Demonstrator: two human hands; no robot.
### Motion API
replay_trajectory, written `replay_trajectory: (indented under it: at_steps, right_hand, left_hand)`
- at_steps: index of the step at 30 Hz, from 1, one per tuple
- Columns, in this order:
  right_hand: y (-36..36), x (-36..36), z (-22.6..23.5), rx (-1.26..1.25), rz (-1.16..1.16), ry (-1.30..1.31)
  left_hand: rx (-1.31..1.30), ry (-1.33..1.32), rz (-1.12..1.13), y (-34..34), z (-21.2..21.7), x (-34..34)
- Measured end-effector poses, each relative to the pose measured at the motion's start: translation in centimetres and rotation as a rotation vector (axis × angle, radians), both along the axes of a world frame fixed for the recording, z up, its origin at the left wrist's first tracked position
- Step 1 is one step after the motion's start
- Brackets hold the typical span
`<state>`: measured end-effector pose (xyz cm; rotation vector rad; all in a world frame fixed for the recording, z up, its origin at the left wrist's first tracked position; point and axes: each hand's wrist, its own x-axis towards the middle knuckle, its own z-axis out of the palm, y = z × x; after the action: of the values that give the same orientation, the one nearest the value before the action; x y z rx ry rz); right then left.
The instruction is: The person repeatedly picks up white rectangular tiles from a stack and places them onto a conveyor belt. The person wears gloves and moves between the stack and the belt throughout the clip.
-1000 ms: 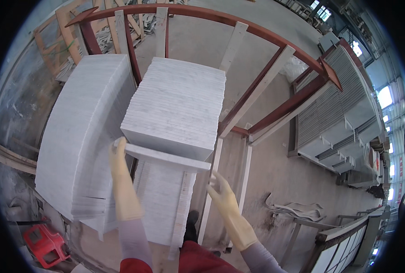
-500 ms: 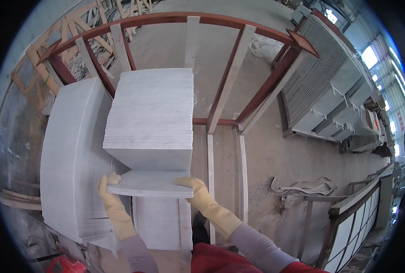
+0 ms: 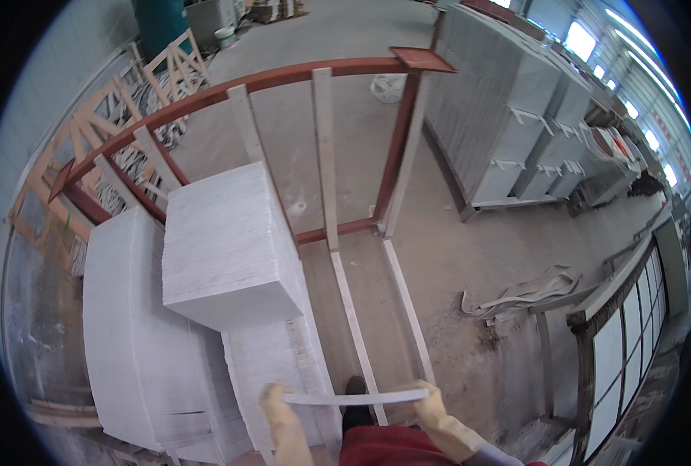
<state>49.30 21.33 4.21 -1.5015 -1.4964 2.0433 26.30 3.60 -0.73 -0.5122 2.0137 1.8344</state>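
White stone slab [image 3: 355,398] is off the stack [image 3: 229,245] now, pulled back toward me, my left hand [image 3: 277,409] and right hand [image 3: 436,405] clamped on its ends, so it's free to carry.

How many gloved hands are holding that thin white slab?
2. The left hand grips the thin white slab at its left end; the right hand grips its right end, both low in the picture.

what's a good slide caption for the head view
Gloved left hand and right hand hold a thin stone slab edge-on beside stacked slabs.
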Motion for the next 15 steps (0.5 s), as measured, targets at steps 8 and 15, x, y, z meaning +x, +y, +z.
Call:
replay_trajectory:
  at_steps: [8, 15]
  right_hand:
    - [-2.2, 19.5, 5.6, 0.092, -0.511, -0.037]
    - [-6.8, 32.6, 9.1, 0.227, -0.827, 0.144]
  left_hand:
    - [0.215, -0.165, -0.551, 9.6, 6.4, 15.3]
    - [0.299, 0.115, -0.847, 13.2, 10.7, 27.1]
